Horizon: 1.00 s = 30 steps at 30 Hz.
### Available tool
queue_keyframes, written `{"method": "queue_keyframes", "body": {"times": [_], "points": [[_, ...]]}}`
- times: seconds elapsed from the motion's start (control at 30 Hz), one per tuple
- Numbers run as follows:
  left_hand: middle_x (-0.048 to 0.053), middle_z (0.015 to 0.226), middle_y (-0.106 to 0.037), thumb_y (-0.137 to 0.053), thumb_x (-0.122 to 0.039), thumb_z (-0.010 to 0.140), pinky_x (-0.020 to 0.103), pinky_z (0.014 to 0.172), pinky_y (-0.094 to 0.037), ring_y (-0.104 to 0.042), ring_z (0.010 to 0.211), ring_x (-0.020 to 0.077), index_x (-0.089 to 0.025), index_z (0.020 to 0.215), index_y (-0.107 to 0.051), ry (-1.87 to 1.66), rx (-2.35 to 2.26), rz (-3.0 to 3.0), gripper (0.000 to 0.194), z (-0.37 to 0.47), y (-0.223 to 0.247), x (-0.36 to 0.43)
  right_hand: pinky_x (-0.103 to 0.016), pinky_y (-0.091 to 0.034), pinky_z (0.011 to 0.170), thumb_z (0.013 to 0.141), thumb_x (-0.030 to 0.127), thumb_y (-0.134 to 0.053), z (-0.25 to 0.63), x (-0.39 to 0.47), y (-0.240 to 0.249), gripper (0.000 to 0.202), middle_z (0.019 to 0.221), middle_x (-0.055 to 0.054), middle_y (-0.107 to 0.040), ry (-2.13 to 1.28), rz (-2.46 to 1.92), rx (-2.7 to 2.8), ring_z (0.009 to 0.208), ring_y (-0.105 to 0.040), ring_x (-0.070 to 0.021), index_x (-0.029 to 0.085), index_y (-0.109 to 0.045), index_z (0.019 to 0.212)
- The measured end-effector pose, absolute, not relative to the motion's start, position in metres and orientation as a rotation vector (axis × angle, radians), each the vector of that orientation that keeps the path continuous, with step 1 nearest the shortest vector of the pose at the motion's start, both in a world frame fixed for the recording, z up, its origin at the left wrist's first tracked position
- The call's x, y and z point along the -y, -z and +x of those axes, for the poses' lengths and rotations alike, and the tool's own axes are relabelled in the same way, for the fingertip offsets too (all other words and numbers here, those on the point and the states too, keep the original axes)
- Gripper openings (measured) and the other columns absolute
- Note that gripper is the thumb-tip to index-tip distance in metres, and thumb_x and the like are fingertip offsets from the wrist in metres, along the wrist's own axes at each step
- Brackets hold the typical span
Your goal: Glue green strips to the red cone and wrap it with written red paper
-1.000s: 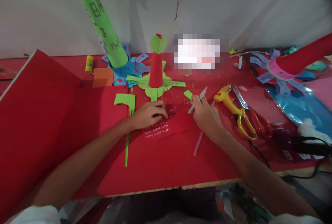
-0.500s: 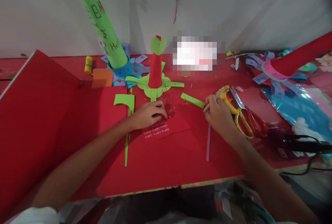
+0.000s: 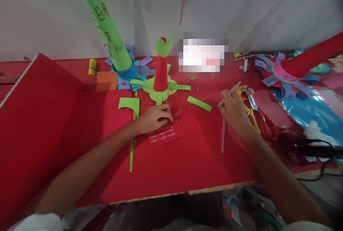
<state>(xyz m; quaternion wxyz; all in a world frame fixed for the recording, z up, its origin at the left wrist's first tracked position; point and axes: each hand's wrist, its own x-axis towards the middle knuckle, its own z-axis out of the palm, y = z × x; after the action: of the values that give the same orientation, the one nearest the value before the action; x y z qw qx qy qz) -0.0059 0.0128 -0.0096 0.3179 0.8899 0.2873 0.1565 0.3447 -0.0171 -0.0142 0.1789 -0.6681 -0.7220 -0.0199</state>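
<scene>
My left hand (image 3: 155, 118) rests, fingers curled, on the upper edge of a red paper (image 3: 184, 131) with rows of pale handwriting. Whether its fingers pinch anything is hidden. A whitish pen (image 3: 235, 87) slants up out of my right hand (image 3: 232, 108), whose fingers are closed round it, left of the scissors. Below that hand lies a thin purple strip (image 3: 223, 136). Between the hands is a short green strip (image 3: 199, 103). Just beyond my left hand stands a red cone (image 3: 160, 74) on a green, flower-shaped base.
Yellow and red scissors (image 3: 268, 125) lie at the right beside a dark purple box (image 3: 291, 149). A green tube (image 3: 107, 27), glue stick (image 3: 92, 68) and orange paper (image 3: 106, 81) stand or lie back left. A red tube (image 3: 313, 58) leans back right. Green scraps (image 3: 129, 104) lie by my left wrist.
My right hand has moved right and slightly up with the pen. The purple strip has shifted right and up beneath it, and the scissors have shifted slightly. My left hand has stayed in place.
</scene>
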Motion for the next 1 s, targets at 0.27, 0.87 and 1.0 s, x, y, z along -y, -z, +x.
{"method": "queue_keyframes", "body": {"times": [0.27,0.87,1.0], "points": [[0.003,0.103,-0.066,-0.055,-0.011,0.093,0.024,0.082,-0.047,-0.065,0.091,0.0129,-0.023,0.098,-0.08,-0.447,-0.734,2.329,0.028,-0.007,0.013,-0.013,-0.036,-0.03,0.068,0.086,0.009,-0.055,0.321,0.009,-0.001,0.015,0.087,-0.009,-0.057,0.094,-1.872,2.117,0.083,-0.05,-0.0265,0.022,-0.052,0.092],[0.004,0.102,-0.066,-0.056,-0.011,0.095,0.024,0.085,-0.048,-0.066,0.092,0.0132,-0.022,0.1,-0.079,-0.431,-0.703,2.35,0.027,-0.008,0.011,-0.012,-0.025,-0.049,0.052,0.101,0.065,-0.049,0.243,0.031,0.014,0.043,0.084,0.0,-0.065,-1.208,-0.981,1.6,0.056,-0.058,-0.0112,0.026,-0.057,0.118],[0.004,0.105,-0.067,-0.056,-0.01,0.094,0.024,0.087,-0.048,-0.067,0.095,0.0136,-0.023,0.099,-0.079,-0.434,-0.712,2.345,0.027,-0.007,0.01,-0.012,-0.024,-0.035,0.042,0.1,0.066,-0.05,0.252,0.029,0.013,0.048,0.076,0.001,-0.061,-1.288,-0.973,1.593,0.045,-0.045,-0.0073,0.022,-0.068,0.111]]}}
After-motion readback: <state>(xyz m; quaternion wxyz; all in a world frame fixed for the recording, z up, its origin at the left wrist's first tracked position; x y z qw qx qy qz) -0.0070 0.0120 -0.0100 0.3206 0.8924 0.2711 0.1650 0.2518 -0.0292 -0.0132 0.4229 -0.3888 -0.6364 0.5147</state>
